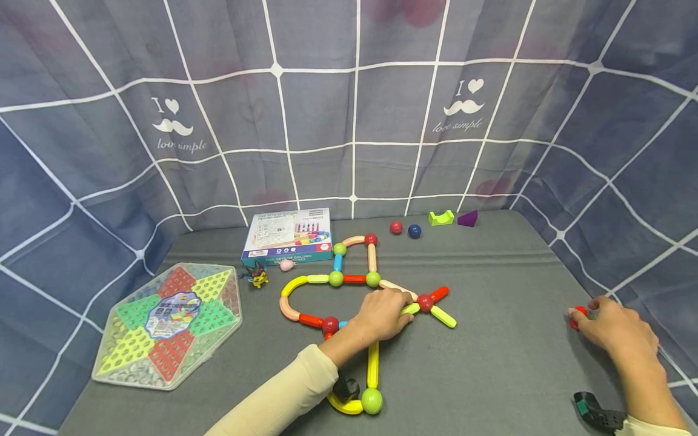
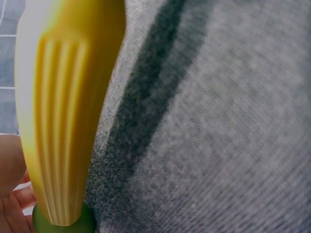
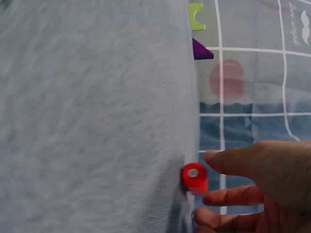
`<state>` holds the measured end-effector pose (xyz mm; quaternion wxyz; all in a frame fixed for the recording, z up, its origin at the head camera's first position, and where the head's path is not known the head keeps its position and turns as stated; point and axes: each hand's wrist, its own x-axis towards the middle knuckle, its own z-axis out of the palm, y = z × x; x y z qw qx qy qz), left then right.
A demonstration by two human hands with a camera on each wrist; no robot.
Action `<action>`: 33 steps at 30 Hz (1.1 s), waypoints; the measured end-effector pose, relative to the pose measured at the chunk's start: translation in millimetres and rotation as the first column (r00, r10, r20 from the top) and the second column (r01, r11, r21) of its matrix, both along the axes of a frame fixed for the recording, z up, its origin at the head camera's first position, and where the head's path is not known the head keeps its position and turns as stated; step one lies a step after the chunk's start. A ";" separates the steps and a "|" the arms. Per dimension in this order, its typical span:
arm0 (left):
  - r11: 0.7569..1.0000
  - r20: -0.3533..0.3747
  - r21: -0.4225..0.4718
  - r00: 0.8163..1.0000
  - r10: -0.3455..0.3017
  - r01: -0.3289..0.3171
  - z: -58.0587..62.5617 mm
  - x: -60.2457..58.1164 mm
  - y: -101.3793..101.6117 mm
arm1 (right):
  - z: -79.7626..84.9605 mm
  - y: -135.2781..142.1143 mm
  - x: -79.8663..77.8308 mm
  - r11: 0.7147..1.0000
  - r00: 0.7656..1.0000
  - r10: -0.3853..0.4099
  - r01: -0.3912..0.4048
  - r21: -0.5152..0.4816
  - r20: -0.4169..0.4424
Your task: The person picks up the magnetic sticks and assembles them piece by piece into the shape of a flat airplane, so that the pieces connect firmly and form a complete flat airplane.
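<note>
On the grey tabletop lies a linked figure of coloured magnetic rods and balls. My left hand [image 1: 384, 313] pinches a yellow-green magnetic rod [image 1: 410, 309] between thumb and forefinger; that rod meets a red ball [image 1: 425, 303] with other rods around it. A yellow rod [image 2: 63, 131] fills much of the left wrist view, a green ball [image 2: 63, 221] at its lower end. At the far right edge, my right hand [image 1: 616, 327] is beside a short red piece [image 3: 195, 178] with a silvery end. Its thumb and fingers are spread apart near the piece.
A hexagonal game board box [image 1: 169, 324] lies at left. Further back are a flat toy box [image 1: 289, 236], a small yellow figure [image 1: 258, 277], a pink toy [image 1: 286, 264], a red ball [image 1: 395, 227], a blue ball [image 1: 414, 231], a green block [image 1: 440, 218] and a purple block [image 1: 467, 218].
</note>
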<state>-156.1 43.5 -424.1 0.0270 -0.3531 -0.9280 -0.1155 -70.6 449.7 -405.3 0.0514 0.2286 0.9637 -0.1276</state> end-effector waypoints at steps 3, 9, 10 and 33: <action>1.000 0.000 0.001 1.000 0.000 0.000 -0.3 -0.6 -0.2 | -6.2 2.4 -2.3 0.998 0.997 0.060 -0.060 -0.009 -0.047; 1.000 0.009 0.005 1.000 -0.004 0.004 -1.0 -1.2 -0.8 | -12.2 -29.1 -17.4 0.968 0.931 0.231 -0.250 -0.034 -0.282; 1.000 0.011 0.006 1.000 -0.004 0.004 -0.8 -1.2 -1.0 | -12.1 -39.6 -20.2 0.956 0.914 0.259 -0.289 -0.054 -0.314; 1.000 0.012 -0.012 1.000 -0.005 0.005 1.3 -1.3 -1.8 | -8.6 -141.9 -81.5 0.829 0.786 0.500 -0.556 -0.061 -0.364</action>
